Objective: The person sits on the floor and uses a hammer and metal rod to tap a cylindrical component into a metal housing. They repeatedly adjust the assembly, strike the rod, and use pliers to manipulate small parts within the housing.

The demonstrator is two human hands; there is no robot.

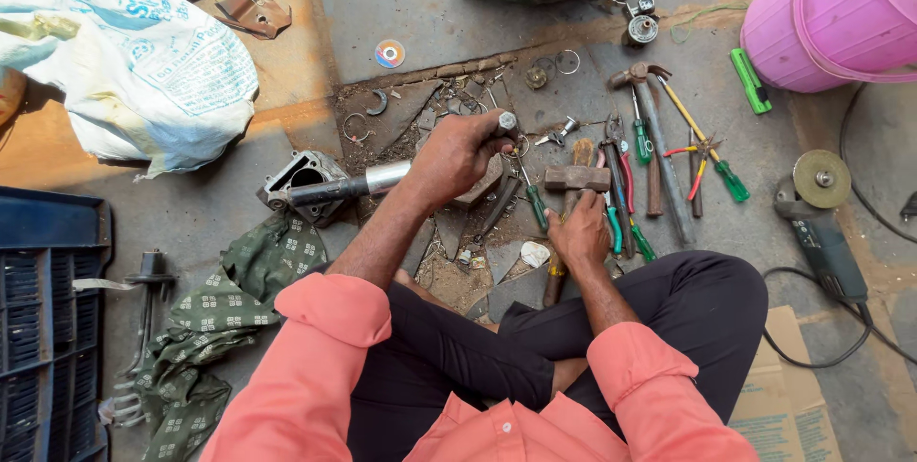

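I sit cross-legged on the concrete floor. My left hand (460,152) grips a long steel rod (374,179) near its bolt-like end, the rod lying level. The rod's dark far end enters a grey metal engine housing (304,177) that rests on the ground to the left. My right hand (580,229) is closed around the wooden handle of a heavy hammer (576,178), whose steel head lies flat on the floor just beyond my knuckles.
Pliers, screwdrivers and a claw hammer (642,89) lie right of the hammer. An angle grinder (820,218) with cable sits far right, a pink bucket (833,18) behind it. A white sack (134,51), green patterned cloth (229,300) and blue crate (48,328) lie left.
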